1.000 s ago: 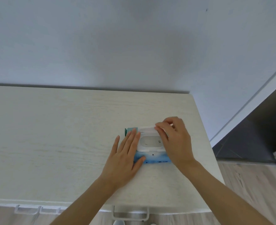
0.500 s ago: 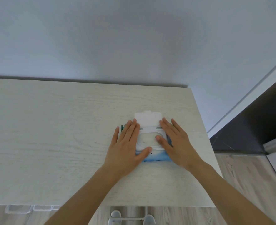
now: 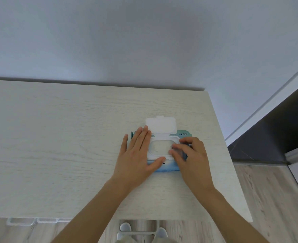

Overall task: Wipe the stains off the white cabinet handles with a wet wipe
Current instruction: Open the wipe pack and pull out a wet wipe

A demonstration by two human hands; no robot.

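A blue wet wipe pack lies on the pale wood-grain cabinet top, near its right end. Its white flip lid stands open toward the wall, and the oval opening is exposed. My left hand presses flat on the pack's left half, with the thumb at the front of the lid frame. My right hand has curled fingertips at the right edge of the opening. They pinch what looks like a translucent seal film, though it is blurred. White cabinet handles show below the front edge.
A plain grey wall rises behind the cabinet. To the right are a white door frame and dark flooring beyond it. Wood-look floor and the tips of my light slippers show below the cabinet's front edge.
The lid has been flipped fully open. My right hand left the lid, lay flat on the pack's right side, and now curls its fingertips at the opening. My left hand stays pressed on the pack.
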